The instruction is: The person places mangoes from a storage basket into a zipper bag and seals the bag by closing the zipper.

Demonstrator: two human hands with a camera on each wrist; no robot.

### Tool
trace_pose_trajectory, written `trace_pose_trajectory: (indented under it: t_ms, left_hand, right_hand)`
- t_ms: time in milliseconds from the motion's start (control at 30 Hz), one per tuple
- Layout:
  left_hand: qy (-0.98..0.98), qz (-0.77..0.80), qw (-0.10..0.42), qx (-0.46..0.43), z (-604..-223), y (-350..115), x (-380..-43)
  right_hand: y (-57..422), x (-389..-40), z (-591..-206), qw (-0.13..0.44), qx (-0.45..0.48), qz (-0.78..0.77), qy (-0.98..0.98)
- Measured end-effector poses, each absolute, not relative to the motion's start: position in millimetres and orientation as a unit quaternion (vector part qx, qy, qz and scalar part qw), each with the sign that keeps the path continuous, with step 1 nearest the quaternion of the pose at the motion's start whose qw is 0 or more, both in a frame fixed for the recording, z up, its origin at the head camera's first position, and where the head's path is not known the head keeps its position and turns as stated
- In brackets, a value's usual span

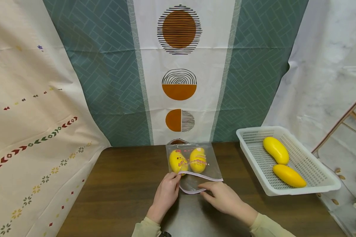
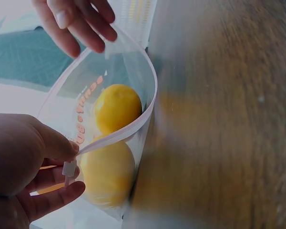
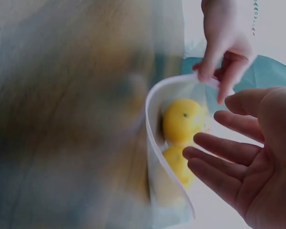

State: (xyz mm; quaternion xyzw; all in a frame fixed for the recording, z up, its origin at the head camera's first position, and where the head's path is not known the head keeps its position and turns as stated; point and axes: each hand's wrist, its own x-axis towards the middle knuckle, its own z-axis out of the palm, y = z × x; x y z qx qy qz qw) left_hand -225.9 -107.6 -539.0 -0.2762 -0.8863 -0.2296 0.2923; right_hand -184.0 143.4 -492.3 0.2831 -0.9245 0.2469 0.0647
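Note:
A clear zip bag [image 1: 214,167] with red print and a pale pink rim lies on the table, its mouth gaping toward me. Two yellow mangoes [image 1: 178,161] [image 1: 197,163] are inside it, side by side. At the left corner of the mouth, my left hand [image 1: 166,194] pinches the rim between thumb and finger, close to a white slider [image 2: 69,168]. My right hand [image 1: 223,199] is at the right part of the mouth. In the right wrist view its fingers [image 3: 224,148] are extended and spread beside the rim, gripping nothing.
At the right on the table stands a white perforated basket [image 1: 255,164] with two more yellow mangoes [image 1: 276,150] [image 1: 289,176] in it. Patterned cloth [image 1: 106,82] hangs behind the dark wooden table [image 1: 118,184] and along both sides.

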Motion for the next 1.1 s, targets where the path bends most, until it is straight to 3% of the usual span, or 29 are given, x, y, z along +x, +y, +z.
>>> trace_pose_trajectory:
  t_ms: [1100]
  left_hand:
    - [-0.888,-0.239,0.285,-0.272,-534.4,-108.5,-225.5]
  right_hand:
    - [211.9,-191.1,-457.3,0.148,0.194,0.269,-0.932]
